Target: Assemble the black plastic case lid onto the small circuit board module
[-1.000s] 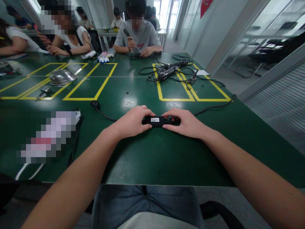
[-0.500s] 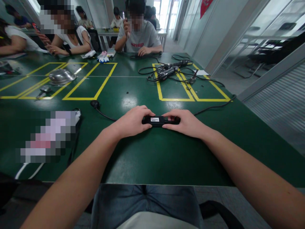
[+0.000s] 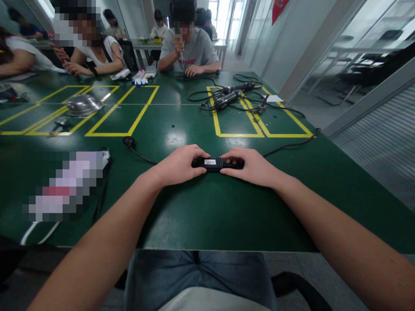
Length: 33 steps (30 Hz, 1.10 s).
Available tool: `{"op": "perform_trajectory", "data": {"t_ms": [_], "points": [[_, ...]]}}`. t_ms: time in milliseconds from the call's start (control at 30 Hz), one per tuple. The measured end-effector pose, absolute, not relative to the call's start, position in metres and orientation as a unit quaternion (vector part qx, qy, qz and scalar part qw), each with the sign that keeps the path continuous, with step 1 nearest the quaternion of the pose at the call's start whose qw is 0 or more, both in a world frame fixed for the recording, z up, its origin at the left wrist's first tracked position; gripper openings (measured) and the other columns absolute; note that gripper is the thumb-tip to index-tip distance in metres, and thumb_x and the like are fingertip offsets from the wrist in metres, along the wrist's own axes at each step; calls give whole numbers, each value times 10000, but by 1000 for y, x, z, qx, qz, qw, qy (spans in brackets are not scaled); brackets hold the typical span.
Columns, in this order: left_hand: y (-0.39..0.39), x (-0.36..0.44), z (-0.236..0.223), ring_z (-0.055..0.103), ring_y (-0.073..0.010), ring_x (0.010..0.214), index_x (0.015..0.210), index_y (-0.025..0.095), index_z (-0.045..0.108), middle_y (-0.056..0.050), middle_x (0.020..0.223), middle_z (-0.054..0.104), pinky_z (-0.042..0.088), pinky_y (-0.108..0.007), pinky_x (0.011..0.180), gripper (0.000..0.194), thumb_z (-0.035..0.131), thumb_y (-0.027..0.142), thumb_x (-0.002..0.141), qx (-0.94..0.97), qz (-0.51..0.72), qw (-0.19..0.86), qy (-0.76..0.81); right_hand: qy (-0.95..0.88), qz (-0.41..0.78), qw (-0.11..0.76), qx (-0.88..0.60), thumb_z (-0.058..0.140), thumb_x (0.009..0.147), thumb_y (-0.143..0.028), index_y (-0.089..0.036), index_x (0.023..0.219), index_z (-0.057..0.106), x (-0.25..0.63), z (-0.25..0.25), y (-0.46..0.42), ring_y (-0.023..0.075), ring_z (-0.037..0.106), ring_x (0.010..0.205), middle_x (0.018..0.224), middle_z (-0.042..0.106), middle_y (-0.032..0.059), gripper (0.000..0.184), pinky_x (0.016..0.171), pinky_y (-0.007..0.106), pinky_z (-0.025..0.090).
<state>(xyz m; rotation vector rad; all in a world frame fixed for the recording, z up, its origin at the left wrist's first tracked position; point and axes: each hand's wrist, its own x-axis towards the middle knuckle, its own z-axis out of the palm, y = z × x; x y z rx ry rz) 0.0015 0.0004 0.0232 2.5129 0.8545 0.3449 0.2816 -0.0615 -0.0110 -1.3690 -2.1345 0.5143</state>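
Note:
A small black corded box (image 3: 212,163) with a ribbed band and a white label lies near the middle of the green table. My left hand (image 3: 181,164) pinches its left end between thumb and fingers. My right hand (image 3: 251,166) grips the right end, fingers curled over a narrower black part that is partly hidden. A black cord runs out beyond my left hand to a black plug (image 3: 129,141) on the table. Past my right hand, another stretch of black cord (image 3: 288,144) curves toward the table's right edge. The print on the label is too small to read.
Black corded tools (image 3: 228,98) lie tangled within yellow tape outlines at the back right. A metal bowl (image 3: 84,105) and a metal part (image 3: 60,124) stand at left. Nearer, a blurred pale pack (image 3: 69,183) lies on the table (image 3: 227,216). Several people sit beyond.
Both hands and the black box have shifted very slightly left, with the grip unchanged. Across the table, a person's raised hand has come down a little.

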Motion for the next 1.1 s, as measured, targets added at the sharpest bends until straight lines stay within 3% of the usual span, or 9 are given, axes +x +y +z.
{"op": "perform_trajectory", "data": {"t_ms": [1100], "points": [[2, 3, 21, 777, -288, 1102, 1314, 215, 832, -90, 1192, 830, 614, -456, 1081, 390, 818, 260, 926, 911, 125, 229, 320, -798, 185, 270, -506, 896, 912, -445, -255, 1173, 857, 281, -11, -62, 258, 728, 861, 1021, 810, 64, 325, 821, 403, 593]]}}
